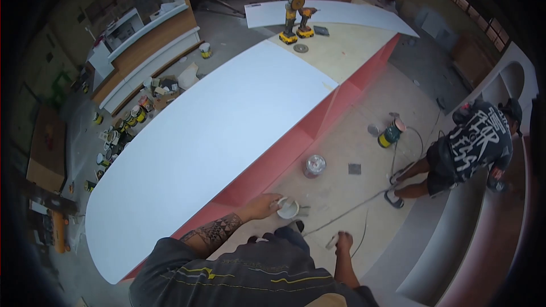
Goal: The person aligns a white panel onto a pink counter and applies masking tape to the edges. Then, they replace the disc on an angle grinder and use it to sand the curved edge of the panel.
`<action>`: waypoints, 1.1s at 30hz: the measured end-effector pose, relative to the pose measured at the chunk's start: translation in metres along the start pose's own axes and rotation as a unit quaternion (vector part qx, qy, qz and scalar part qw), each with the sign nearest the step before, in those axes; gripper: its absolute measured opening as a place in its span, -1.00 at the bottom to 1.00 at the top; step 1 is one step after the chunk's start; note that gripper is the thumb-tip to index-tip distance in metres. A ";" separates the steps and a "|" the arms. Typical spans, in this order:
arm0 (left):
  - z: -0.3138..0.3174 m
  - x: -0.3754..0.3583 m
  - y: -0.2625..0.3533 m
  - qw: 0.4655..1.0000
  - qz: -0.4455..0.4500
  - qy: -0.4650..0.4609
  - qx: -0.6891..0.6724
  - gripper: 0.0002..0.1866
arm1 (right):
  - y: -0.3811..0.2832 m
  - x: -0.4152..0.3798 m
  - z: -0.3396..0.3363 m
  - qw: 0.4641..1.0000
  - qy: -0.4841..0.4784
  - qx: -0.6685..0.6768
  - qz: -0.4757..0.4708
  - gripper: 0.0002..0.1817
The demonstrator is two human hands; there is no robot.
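Observation:
My left hand (265, 206) is closed on the rim of a small white tub (288, 210), held out in front of my body beside the red side of the long counter (193, 131). Pale material shows inside the tub. Lower and to the right, my right hand (344, 241) grips a small pale flat piece (332, 243), whose kind I cannot tell. On the floor beyond my hands stands a paint can (314, 166) with a whitish lid. The counter's broad white top stretches away to my left.
An angle grinder (291, 20) and a cordless drill (306, 21) stand on the counter's unpainted far section. To the right, a person (475, 142) bends at a curved shelf unit (455, 239). A green can (391, 133) and a cable (352, 209) lie on the floor; several paint cans (133, 115) stand left.

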State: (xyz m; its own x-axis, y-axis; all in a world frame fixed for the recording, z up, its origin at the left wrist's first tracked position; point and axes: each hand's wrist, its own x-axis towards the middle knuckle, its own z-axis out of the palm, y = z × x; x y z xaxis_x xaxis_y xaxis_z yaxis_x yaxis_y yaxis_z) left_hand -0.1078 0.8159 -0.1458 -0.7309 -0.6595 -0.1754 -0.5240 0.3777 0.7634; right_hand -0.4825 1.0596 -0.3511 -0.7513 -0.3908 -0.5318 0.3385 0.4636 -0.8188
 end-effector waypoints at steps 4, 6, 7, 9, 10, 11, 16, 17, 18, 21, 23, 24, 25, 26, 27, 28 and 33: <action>0.005 -0.102 -0.031 0.993 -0.059 0.056 -0.088 -0.46 | -0.101 -0.112 0.122 0.981 -0.184 -0.060 -0.023 -0.40; 0.020 -0.143 -0.056 0.987 -0.081 0.095 -0.097 -0.45 | -0.106 -0.142 0.182 0.945 -0.297 -0.099 -0.098 -0.40; 0.031 -0.167 -0.072 0.982 -0.096 0.119 -0.107 -0.45 | -0.110 -0.168 0.206 0.935 -0.319 -0.117 -0.102 -0.40; 0.064 -0.215 -0.098 0.979 -0.174 0.095 -0.051 -0.40 | -0.129 -0.232 0.236 0.851 -0.422 -0.247 -0.194 -0.46; 0.075 -0.239 -0.105 0.971 -0.194 0.123 -0.060 -0.40 | -0.135 -0.256 0.246 0.831 -0.448 -0.261 -0.201 -0.46; 0.085 -0.263 -0.110 0.963 -0.253 0.069 -0.053 -0.38 | -0.139 -0.278 0.253 0.781 -0.462 -0.320 -0.273 -0.51; 0.192 -0.387 -0.165 0.889 -0.430 0.116 -0.112 -0.32 | -0.131 -0.332 0.258 0.638 -0.532 -0.423 -0.361 -0.56; 0.216 -0.411 -0.165 0.861 -0.468 0.155 -0.126 -0.32 | -0.124 -0.333 0.255 0.614 -0.551 -0.428 -0.369 -0.56; 0.262 -0.435 -0.187 0.827 -0.495 0.234 -0.128 -0.32 | -0.116 -0.332 0.253 0.642 -0.587 -0.382 -0.313 -0.50; 0.306 -0.485 -0.135 0.671 -0.598 0.393 -0.193 -0.42 | -0.105 -0.322 0.246 0.622 -0.668 -0.333 -0.235 -0.38; 0.339 -0.500 -0.093 0.590 -0.646 0.435 -0.214 -0.44 | -0.104 -0.328 0.255 0.585 -0.715 -0.321 -0.209 -0.31; 0.357 -0.504 -0.074 0.563 -0.649 0.460 -0.226 -0.45 | -0.102 -0.336 0.258 0.568 -0.723 -0.324 -0.225 -0.28; 0.374 -0.507 -0.054 0.541 -0.649 0.480 -0.236 -0.46 | -0.096 -0.340 0.258 0.556 -0.726 -0.327 -0.240 -0.25; 0.387 -0.510 -0.037 0.564 -0.648 0.447 -0.248 -0.44 | -0.086 -0.341 0.262 0.543 -0.737 -0.329 -0.230 -0.25; 0.398 -0.509 -0.021 0.592 -0.646 0.411 -0.252 -0.44 | -0.076 -0.343 0.269 0.521 -0.733 -0.345 -0.269 -0.24; 0.410 -0.507 -0.009 0.621 -0.640 0.374 -0.256 -0.44 | -0.066 -0.349 0.275 0.499 -0.726 -0.358 -0.310 -0.24; 0.463 -0.512 0.010 0.654 -0.576 0.346 -0.349 -0.36 | -0.031 -0.428 0.270 0.476 -0.752 -0.305 -0.338 -0.22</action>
State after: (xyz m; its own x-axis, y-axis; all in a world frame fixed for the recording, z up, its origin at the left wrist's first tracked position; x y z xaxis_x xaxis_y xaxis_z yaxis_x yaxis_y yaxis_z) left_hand 0.0590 1.4578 -0.3362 0.4708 -0.4734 -0.7445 -0.0505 -0.8569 0.5130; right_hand -0.0181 0.9979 -0.1568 0.8396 -0.5299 -0.1193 -0.2645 -0.2071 -0.9419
